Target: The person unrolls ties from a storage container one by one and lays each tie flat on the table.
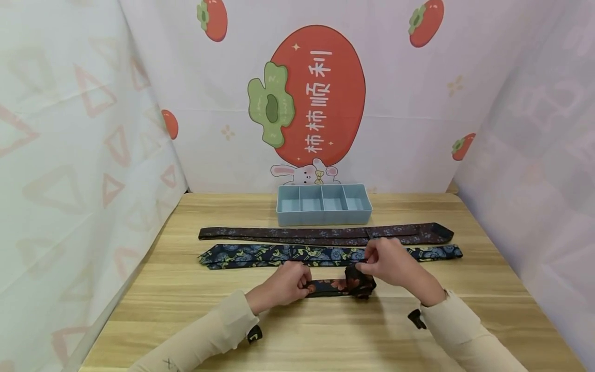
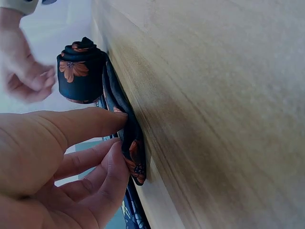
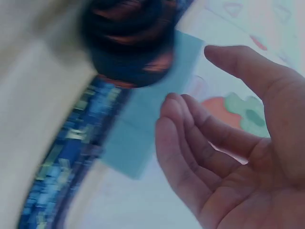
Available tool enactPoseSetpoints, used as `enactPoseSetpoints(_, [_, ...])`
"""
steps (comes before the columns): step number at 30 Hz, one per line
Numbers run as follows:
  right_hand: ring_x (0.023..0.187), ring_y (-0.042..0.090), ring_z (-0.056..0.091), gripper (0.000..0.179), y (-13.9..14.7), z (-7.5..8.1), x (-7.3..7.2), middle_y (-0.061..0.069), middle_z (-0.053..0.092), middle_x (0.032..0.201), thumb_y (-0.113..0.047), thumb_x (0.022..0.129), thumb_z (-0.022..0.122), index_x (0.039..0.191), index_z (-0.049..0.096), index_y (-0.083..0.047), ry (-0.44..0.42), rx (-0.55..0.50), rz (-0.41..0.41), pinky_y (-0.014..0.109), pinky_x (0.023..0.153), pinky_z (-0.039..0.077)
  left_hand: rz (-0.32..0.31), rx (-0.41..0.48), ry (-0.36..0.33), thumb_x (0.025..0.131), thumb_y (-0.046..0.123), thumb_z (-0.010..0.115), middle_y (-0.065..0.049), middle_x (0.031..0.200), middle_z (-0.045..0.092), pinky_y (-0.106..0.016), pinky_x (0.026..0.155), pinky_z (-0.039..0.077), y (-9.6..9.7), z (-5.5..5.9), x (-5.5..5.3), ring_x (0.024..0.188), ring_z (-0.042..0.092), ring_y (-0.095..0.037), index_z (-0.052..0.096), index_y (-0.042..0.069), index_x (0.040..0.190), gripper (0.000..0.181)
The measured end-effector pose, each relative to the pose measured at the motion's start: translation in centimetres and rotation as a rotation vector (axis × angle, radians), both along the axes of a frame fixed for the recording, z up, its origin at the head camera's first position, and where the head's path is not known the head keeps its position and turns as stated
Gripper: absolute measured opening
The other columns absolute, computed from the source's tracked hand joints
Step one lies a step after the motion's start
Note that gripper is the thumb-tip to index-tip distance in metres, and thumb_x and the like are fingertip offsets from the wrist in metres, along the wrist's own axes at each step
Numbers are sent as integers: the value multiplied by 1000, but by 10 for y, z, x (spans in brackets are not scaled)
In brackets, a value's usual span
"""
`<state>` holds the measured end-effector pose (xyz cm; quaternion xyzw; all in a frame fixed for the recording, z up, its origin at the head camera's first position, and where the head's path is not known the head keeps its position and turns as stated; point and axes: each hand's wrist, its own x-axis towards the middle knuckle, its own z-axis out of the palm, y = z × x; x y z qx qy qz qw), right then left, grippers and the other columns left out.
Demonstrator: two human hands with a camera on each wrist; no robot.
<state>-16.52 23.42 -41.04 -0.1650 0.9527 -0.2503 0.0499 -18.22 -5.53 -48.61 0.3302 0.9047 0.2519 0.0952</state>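
Observation:
A dark necktie with orange flowers (image 1: 327,287) lies nearest the person, its right part wound into a roll (image 2: 80,71) that stands on edge. My left hand (image 1: 282,285) pinches the short flat end between thumb and fingers, as the left wrist view shows closely. Beside the roll is my right hand (image 1: 391,262), its fingers loosely bent and thumb apart. In the right wrist view a gap shows between that hand (image 3: 224,157) and the blurred roll (image 3: 131,45); nothing is in its grasp.
Behind the rolled tie a navy necktie with blue and yellow patterns (image 1: 260,256) lies stretched out. Farther back lies a dark maroon flowered necktie (image 1: 279,235). A light blue box with several compartments (image 1: 324,218) stands at the back of the wooden table (image 1: 325,336), before a printed cloth.

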Motion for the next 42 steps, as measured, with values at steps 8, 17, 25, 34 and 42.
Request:
enactPoseSetpoints(8, [66,0,57,11,-18,-8,-6,-5,67,79,-11,92,82,94,72,-6,-18,-8,170,22,63,52,-9,36,-32,89,8,83,-2,90,75,-18,72,57,0,1,1,79,68,-4,76,8,97,10])
enactPoseSetpoints(17, [59,6,42,29,-8,-22,4,-4,50,68,-13,84,89,78,61,-12,77,61,87,26,59,39,-22,25,-15,88,9,84,-2,91,75,-18,74,57,-3,0,-2,80,67,-4,77,8,99,13])
enactPoseSetpoints(25, [67,8,50,26,13,-21,8,-3,58,77,-16,83,91,87,65,-11,72,96,-14,27,61,46,-19,35,-20,88,9,83,-3,92,75,-18,73,58,-6,2,1,80,67,-5,77,7,100,14])
enactPoseSetpoints(34, [68,10,52,24,41,-15,13,-2,62,80,-19,85,87,91,67,-9,23,123,-59,31,62,46,-7,33,-47,89,9,83,-1,93,74,-20,75,57,-14,-1,-1,81,65,-3,77,7,103,16])
enactPoseSetpoints(42, [70,8,55,19,55,-14,13,-2,65,80,-17,88,83,92,69,-6,-29,114,-55,30,63,49,3,38,-77,89,7,83,-2,93,73,-20,74,57,-25,0,-3,81,65,-5,77,8,101,13])
